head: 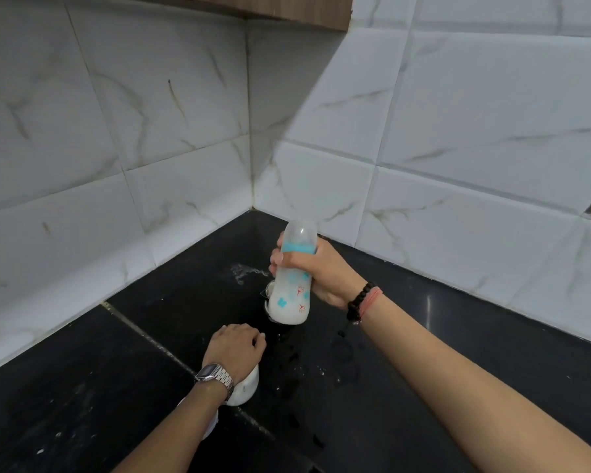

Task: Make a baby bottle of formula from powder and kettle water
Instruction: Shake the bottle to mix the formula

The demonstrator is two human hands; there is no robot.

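Observation:
A baby bottle (291,291) full of white milky liquid, with blue and red prints, a blue collar and a clear cap, hangs upright above the black counter. My right hand (316,273) grips it around the upper body and collar. My left hand (236,346) rests palm down, fingers curled, on top of a white container (244,390) that stands on the counter near me. Most of that container is hidden under the hand and wrist.
The black counter (123,387) runs into a corner of white marble tiles (151,131). Spilled white powder (244,271) lies behind the bottle, and water drops (342,363) lie in front. A small metallic object (271,289) sits partly hidden behind the bottle.

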